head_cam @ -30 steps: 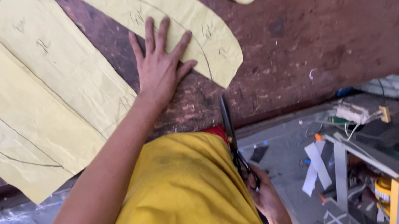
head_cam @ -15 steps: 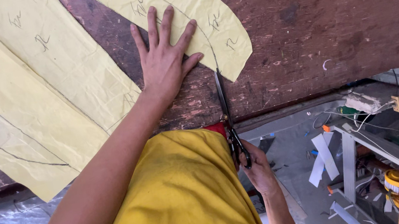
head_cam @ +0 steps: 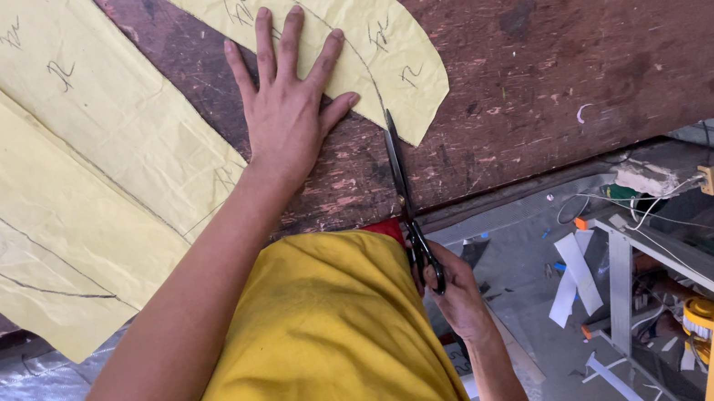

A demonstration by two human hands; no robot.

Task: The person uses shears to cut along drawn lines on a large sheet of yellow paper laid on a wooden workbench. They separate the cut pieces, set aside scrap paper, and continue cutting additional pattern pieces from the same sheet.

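Larger pattern sheets (head_cam: 51, 176) lie leftward; our left hand (head_cam: 290, 113) spreads flat on the yellow pattern piece (head_cam: 354, 35) (marked); right hand (head_cam: 457, 293) grips scissors (head_cam: 402, 190) at its edge.

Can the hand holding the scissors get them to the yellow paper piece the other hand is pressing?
Probably yes. The right hand holds the scissors, whose tips already meet the yellow paper piece's edge, beside the left hand; nothing lies between.
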